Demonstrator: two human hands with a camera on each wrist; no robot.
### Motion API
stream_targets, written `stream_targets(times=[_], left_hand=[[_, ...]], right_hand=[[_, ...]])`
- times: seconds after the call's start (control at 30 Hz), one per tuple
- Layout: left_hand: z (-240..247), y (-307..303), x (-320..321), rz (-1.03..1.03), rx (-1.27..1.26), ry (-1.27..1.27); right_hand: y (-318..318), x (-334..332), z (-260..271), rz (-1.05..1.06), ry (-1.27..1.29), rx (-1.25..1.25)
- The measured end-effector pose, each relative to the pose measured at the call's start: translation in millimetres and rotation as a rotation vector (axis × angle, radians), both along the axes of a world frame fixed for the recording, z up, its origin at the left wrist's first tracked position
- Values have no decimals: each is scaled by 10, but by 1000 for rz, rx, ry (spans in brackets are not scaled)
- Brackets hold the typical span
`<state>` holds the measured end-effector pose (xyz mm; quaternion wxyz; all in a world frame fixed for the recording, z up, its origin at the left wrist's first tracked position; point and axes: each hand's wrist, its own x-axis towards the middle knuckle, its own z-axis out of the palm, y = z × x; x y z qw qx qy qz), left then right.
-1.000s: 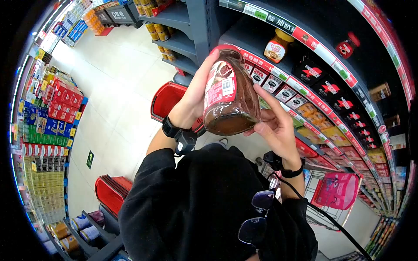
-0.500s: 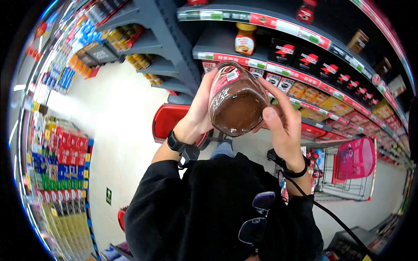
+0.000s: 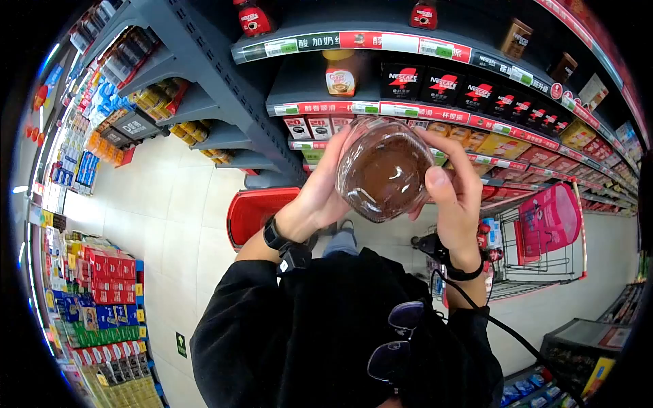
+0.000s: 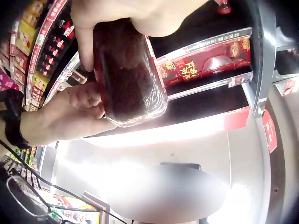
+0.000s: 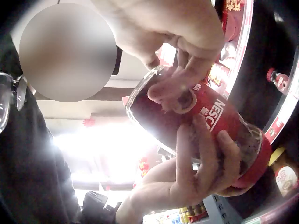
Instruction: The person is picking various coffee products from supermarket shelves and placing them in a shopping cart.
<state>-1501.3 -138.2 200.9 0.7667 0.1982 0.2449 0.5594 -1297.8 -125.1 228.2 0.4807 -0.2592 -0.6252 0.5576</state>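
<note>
A glass jar of instant coffee (image 3: 384, 173) is held up in front of the chest, its base turned toward the head camera and dark brown coffee showing through the glass. Its red Nescafé label (image 5: 217, 109) and red lid (image 5: 257, 163) appear in the right wrist view, though the head view hides both. My left hand (image 3: 320, 197) grips the jar's side, fingers spread across the label. From the other side, my right hand (image 3: 457, 194) holds it near the base, with the thumb at the bottom edge and curled fingers along the glass.
Shelves ahead carry black Nescafé boxes (image 3: 442, 85), a yellow-lidded jar (image 3: 340, 75) and small red-labelled jars (image 3: 253, 19). Below on the floor is a red basket (image 3: 255, 214). A shopping cart (image 3: 530, 258) with a pink package stands at right. Stacked goods (image 3: 109, 279) line the left side.
The jar has tipped from showing its barcode side to showing its base. Both hands have kept hold of it. The head view has swung round, bringing the coffee shelves closer to the middle.
</note>
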Motion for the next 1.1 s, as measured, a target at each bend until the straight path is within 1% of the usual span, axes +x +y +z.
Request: stream_targets(times=[0.1, 0.17, 0.2, 0.23, 0.3, 0.33, 0.37, 0.43, 0.47, 0.57, 0.6, 0.63, 0.67, 0.87, 0.9, 0.97, 1.03, 1.07, 1.1], left_hand=[[43, 133, -72, 60, 16, 60], [45, 151, -219, 139, 139, 148], [112, 153, -192, 293, 78, 207], [58, 143, -297, 300, 191, 218], [195, 56, -264, 425, 411, 430], [280, 27, -173, 489, 454, 500], [264, 53, -184, 508, 573, 601], [364, 18, -84, 559, 671, 751], [409, -31, -137, 442, 662, 781], [463, -36, -68, 452, 686, 731], [483, -54, -63, 425, 687, 713], [497, -73, -59, 415, 688, 741], [511, -88, -57, 406, 690, 770], [606, -157, -159, 372, 635, 888], [610, -152, -159, 395, 645, 872], [607, -124, -128, 464, 679, 803], [603, -107, -140, 458, 692, 808], [601, -104, -171, 406, 680, 863], [592, -93, -196, 353, 669, 919]], right_hand=[[23, 66, -47, 108, -44, 30], [30, 82, -80, 179, -104, 76], [45, 86, -139, 221, -120, 137], [29, 81, -163, 249, -155, 123], [58, 36, -328, 273, -134, 200], [42, -15, -384, 254, -126, 181], [8, -88, -428, 237, -120, 162], [-10, -173, -511, 228, -83, 152], [-7, -195, -553, 234, -50, 159], [7, -179, -547, 280, 0, 113], [8, -170, -536, 295, 11, 90], [11, -155, -515, 309, 21, 67], [13, -125, -469, 322, -21, 49], [-2, -164, -481, 333, 94, 11], [-3, -180, -484, 325, 111, 7], [-11, -232, -483, 307, 146, -1], [-10, -304, -457, 196, 97, 26], [-1, -337, -439, 139, 74, 40], [21, -366, -421, 57, 17, 113]])
